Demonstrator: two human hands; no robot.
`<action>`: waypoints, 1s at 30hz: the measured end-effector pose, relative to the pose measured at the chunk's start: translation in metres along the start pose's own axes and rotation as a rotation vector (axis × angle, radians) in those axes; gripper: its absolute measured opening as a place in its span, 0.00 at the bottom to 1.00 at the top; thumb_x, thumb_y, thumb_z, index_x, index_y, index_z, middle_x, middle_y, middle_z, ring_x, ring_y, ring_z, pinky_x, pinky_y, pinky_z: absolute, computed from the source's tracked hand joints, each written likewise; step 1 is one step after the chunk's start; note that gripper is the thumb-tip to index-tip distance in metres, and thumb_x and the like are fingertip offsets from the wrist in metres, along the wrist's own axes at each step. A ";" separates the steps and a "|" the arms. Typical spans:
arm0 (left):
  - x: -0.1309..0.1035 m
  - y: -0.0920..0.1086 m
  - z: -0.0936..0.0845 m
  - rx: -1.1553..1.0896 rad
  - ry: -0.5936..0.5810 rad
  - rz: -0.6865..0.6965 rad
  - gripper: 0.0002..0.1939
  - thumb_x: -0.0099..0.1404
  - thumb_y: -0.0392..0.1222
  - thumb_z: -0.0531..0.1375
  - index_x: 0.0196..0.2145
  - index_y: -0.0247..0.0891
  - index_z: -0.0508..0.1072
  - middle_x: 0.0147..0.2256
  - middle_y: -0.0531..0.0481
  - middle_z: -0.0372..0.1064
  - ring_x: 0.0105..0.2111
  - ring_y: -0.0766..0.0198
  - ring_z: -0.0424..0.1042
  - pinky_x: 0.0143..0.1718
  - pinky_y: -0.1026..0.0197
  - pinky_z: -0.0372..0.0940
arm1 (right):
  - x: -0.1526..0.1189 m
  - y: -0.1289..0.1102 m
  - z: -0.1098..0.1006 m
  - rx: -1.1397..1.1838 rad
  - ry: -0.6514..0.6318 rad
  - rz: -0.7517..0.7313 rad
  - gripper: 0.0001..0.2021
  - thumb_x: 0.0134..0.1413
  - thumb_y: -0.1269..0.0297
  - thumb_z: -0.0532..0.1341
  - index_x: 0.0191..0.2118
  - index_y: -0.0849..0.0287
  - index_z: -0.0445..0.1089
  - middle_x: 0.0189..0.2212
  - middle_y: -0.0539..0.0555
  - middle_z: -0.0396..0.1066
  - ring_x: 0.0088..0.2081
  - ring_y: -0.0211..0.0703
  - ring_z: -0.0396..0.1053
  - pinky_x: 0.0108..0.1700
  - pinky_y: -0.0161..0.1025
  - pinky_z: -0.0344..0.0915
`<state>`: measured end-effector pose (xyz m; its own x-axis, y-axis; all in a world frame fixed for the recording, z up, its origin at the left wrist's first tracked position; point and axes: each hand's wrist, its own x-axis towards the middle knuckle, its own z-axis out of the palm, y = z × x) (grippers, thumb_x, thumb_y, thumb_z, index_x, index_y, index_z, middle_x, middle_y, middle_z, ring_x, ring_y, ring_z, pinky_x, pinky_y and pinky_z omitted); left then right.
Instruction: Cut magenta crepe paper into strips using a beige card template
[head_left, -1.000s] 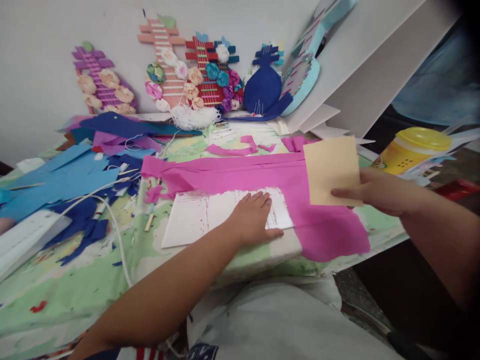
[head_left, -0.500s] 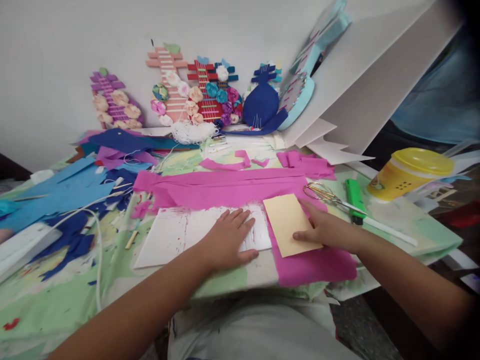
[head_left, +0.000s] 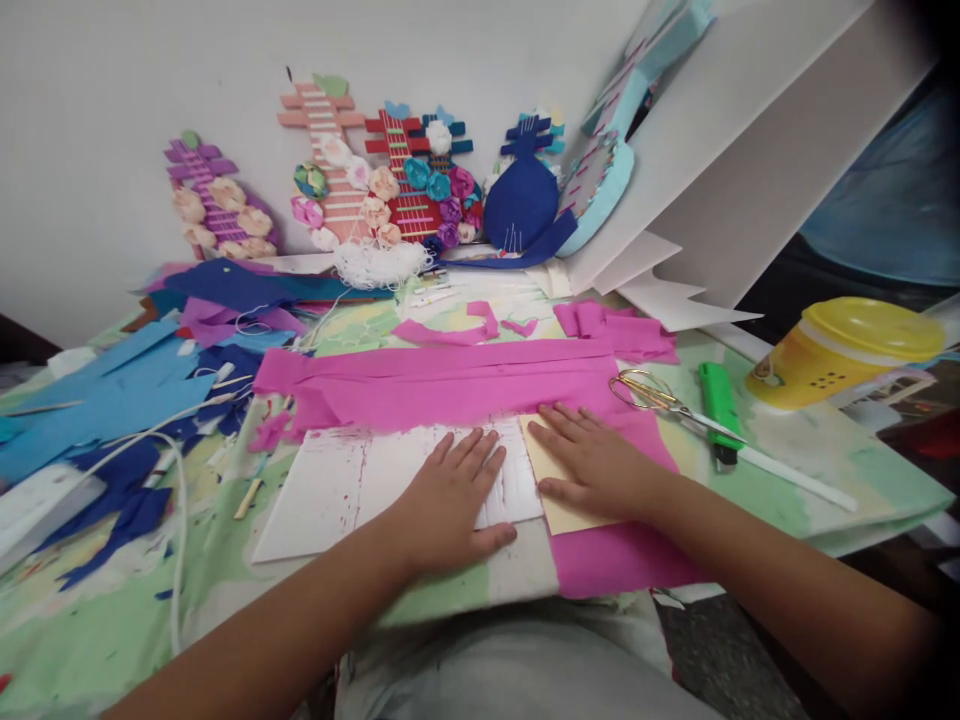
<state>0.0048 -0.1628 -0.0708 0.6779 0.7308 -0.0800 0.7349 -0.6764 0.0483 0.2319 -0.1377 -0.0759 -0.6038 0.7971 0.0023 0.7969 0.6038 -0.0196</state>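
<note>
My left hand point(head_left: 454, 500) lies flat with fingers stretched on a white board point(head_left: 322, 490) marked with scratches and pink specks. Flat on a pale yellow card point(head_left: 574, 515) rests my right hand point(head_left: 596, 465), its fingers reaching across the card's upper left part and covering much of it. Under the card is a bright pink crepe-like sheet point(head_left: 615, 565). A long pink strip point(head_left: 450, 375) stretches along the far edge of the board. To the right of my right hand lie gold-handled scissors point(head_left: 649, 390) and a green utility knife point(head_left: 718, 405).
A yellow lidded tub point(head_left: 840, 350) stands at the right. Blue paper scraps point(head_left: 112, 380), a white power strip point(head_left: 45, 510) and its cord point(head_left: 180, 540) lie left. Along the wall stand decorated lute shapes point(head_left: 405, 180), a white string heap point(head_left: 382, 262) and large white boards point(head_left: 705, 170).
My right hand has gone from holding the yellow card's right side to lying flat over it. The card has straightened and sits against the board's edge. My left hand stays on the board.
</note>
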 end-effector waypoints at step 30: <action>0.167 -0.085 -0.017 -0.025 0.013 -0.208 0.37 0.61 0.63 0.35 0.59 0.34 0.47 0.60 0.41 0.38 0.59 0.53 0.37 0.55 0.48 0.38 | 0.005 0.004 -0.010 -0.022 0.000 0.087 0.38 0.51 0.43 0.43 0.58 0.71 0.50 0.58 0.67 0.45 0.58 0.56 0.44 0.57 0.49 0.47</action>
<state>0.0560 0.0186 -0.0712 0.5116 0.8557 -0.0778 0.8592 -0.5085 0.0569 0.2324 -0.1309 -0.0656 -0.5321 0.8467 0.0019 0.8467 0.5321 0.0027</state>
